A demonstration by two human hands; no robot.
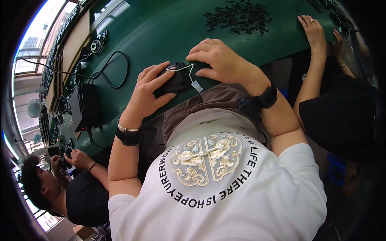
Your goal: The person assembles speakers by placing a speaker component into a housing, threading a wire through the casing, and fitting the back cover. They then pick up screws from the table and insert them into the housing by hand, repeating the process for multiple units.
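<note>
My left hand [148, 90] grips a small black plastic housing [175, 82] at the near edge of the green table, thumb on the near side and fingers over the far side. A thin white cable [189, 69] loops over the housing's top and ends in a pale plug connector [196, 86] hanging at its right. Just right of the housing is my right hand [225, 60], fingers bent, with thumb and forefinger apart on either side of the cable's loop. Whether a fingertip touches the housing is hard to tell.
Many short black pieces [241, 17] lie heaped on the green table [161, 28]. At left stand a black box [84, 106] with a black cord [125, 66] and a loose speaker [97, 43]. Co-workers sit on both sides; one's hand [313, 34] rests at the right.
</note>
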